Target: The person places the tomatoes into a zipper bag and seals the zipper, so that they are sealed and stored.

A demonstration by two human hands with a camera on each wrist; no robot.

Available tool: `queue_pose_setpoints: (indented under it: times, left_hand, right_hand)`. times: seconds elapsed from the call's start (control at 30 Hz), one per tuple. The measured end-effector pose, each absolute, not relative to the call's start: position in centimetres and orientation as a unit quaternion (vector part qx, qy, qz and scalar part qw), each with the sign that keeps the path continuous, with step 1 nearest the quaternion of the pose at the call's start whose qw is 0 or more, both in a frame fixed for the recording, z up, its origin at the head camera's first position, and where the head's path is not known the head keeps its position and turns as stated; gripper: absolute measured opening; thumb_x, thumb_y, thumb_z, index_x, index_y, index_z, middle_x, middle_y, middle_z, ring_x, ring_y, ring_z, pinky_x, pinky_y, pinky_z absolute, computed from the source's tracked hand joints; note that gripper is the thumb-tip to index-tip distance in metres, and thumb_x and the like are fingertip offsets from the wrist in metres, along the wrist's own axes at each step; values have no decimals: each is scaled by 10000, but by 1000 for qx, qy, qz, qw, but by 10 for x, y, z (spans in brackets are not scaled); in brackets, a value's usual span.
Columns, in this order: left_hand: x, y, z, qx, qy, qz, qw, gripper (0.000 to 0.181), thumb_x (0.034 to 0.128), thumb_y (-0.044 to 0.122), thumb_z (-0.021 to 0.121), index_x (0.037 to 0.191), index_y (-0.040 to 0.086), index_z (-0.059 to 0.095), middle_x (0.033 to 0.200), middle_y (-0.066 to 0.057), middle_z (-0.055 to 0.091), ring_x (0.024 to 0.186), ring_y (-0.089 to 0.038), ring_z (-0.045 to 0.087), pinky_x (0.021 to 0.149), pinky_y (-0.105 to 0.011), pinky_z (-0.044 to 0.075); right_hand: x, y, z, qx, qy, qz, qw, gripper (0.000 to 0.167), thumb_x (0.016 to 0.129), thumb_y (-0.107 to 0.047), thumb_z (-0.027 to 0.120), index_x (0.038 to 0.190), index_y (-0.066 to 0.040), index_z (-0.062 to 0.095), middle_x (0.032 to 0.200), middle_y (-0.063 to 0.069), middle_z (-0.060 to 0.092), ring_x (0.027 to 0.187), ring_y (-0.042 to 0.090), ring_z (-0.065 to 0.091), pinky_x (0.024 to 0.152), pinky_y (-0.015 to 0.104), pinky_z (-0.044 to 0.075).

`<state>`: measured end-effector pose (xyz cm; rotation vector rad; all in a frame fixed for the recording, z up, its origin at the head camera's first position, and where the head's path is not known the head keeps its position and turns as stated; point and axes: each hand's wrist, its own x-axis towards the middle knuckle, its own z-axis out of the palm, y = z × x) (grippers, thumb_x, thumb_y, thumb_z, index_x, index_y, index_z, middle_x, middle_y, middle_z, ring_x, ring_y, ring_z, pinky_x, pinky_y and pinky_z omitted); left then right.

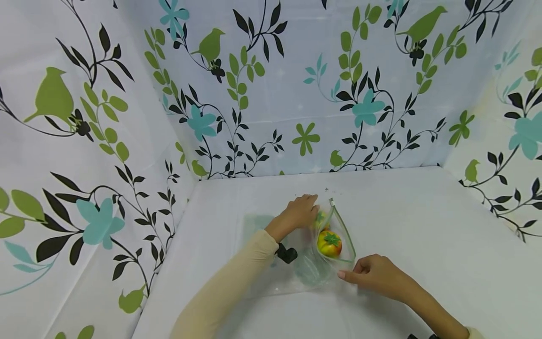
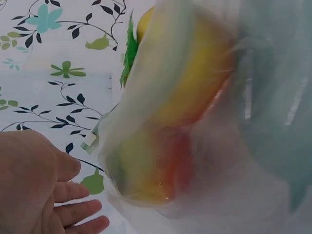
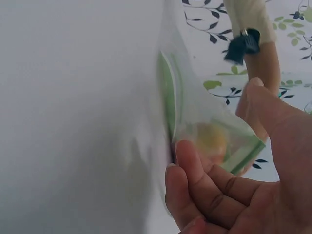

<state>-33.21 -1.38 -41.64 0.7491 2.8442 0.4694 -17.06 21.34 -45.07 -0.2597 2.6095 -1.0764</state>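
Note:
A clear zip bag (image 1: 314, 270) with a green zip edge lies on the white table, its mouth gaping toward the right. Inside it are a yellow-red tomato (image 1: 329, 244) with a green leafy top and a second yellow-red fruit (image 2: 151, 168), blurred by the plastic. At the bag's far corner is my left hand (image 1: 301, 211), its fingers loosely bent and apart from the plastic in the left wrist view (image 2: 41, 187). By the near right corner of the mouth is my right hand (image 1: 377, 275), thumb spread away from the bent fingers; whether these touch the plastic I cannot tell.
The white table (image 1: 423, 226) stretches out on both sides of the bag. A patterned cloth (image 1: 271, 94) with birds and leaves hangs behind and at the sides. A dark wrist mount (image 1: 287, 254) sits on the left forearm, above the bag.

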Motion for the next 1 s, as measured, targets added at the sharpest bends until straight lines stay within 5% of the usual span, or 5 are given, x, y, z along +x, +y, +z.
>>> queue_pose_setpoints:
  times: [0.33,0.6,0.83,1.0]
  left_hand:
    - [-357,3,-423,289,929,188,132,484,1172,199,309,1650,153,368,1675,-64,414,1531,-266,415,1250,-511,307]
    - [-360,1,-423,297,928,197,104,430,1172,234,341,1553,147,518,1586,-51,537,1477,-278,488,1218,-554,341]
    - [-365,-8,-425,299,927,212,77,307,1152,210,439,1360,119,645,1397,-69,675,1300,-267,622,1165,-570,387]
    - [-368,-20,-423,307,919,236,71,188,1122,200,532,1204,109,676,1237,-81,718,1080,-240,658,990,-439,487]
  right_hand:
    - [-165,203,-465,-99,910,-387,111,428,974,-517,721,787,-133,744,651,-31,672,640,145,590,552,281,461]
    - [-163,203,-463,-94,917,-379,87,393,978,-497,726,832,-133,721,641,-42,652,600,119,547,534,262,442]
    - [-164,208,-458,-106,917,-380,62,319,1013,-423,703,882,-133,706,673,-30,628,590,102,515,530,254,431]
    - [-166,214,-458,-124,918,-375,37,228,1034,-322,692,908,-132,702,705,-44,634,596,75,517,523,247,441]
